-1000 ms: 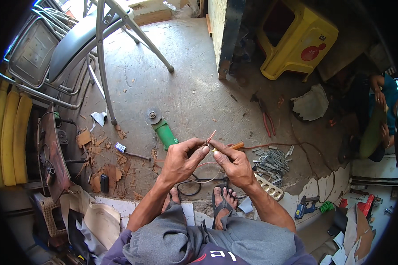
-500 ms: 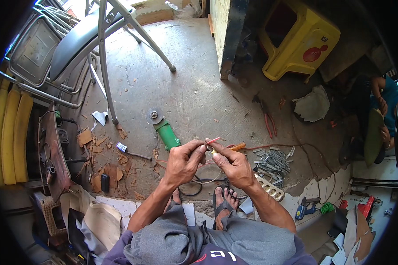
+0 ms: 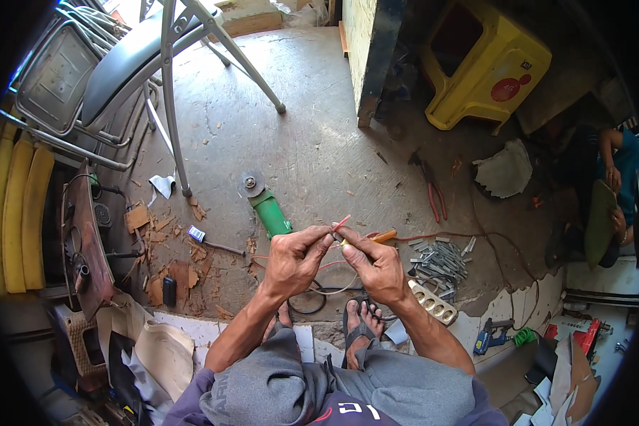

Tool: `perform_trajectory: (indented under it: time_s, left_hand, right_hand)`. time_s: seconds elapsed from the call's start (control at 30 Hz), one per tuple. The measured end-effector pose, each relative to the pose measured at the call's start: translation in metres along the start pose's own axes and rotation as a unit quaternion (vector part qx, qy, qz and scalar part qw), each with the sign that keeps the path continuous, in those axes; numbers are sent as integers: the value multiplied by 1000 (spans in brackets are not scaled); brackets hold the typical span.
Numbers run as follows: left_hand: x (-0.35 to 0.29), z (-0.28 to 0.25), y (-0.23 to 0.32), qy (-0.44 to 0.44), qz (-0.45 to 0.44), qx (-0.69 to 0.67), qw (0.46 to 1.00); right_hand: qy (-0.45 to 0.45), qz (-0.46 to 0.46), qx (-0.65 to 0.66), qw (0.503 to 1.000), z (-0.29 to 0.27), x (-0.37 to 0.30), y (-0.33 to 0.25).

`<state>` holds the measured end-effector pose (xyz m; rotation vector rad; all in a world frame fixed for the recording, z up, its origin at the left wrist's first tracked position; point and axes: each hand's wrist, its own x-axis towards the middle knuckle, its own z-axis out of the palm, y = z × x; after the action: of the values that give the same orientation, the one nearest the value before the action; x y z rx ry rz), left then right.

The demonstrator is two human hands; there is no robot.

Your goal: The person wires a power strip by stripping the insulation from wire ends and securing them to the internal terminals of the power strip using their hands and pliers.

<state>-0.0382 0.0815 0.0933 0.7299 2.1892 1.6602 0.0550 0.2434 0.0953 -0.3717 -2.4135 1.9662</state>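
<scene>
In front of my knees, both hands meet at the fingertips. My left hand pinches a thin red wire, whose end sticks up between the hands. My right hand is closed round a tool with an orange-yellow handle; its working end is hidden by the fingers, close to the wire. Below and beside the hands a pale reddish cable loops over the floor. Just beyond my left hand lies a green angle grinder with a disc.
Right of my hands lie a pile of metal pieces, a socket strip and red-handled pliers. A folding chair stands at far left, a yellow stool at far right. Another person sits at the right edge holding a green panel.
The red wire's end has tilted slightly more upright between my fingertips. Both hands stay nearly in place, and the view has shifted a little.
</scene>
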Motion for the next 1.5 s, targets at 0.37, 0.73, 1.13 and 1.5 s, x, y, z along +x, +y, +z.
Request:
perform_trajectory:
  time_s: [0.37, 0.73, 1.13, 1.5]
  left_hand:
    - [-2, -2, 3, -60, -101, -47, 992]
    - [-3, -7, -11, -121, -96, -146, 977]
    - [-7, -18, -14, -163, -76, -174, 968]
    - [-2, -16, -7, -90, -48, 4, 995]
  right_hand:
    - [-43, 5, 36, 998, -5, 1, 6]
    - [-42, 7, 53, 998, -3, -1, 1]
    - [-57, 5, 57, 997, 1, -5, 1]
    - [-55, 110, -155, 980, -35, 15, 52]
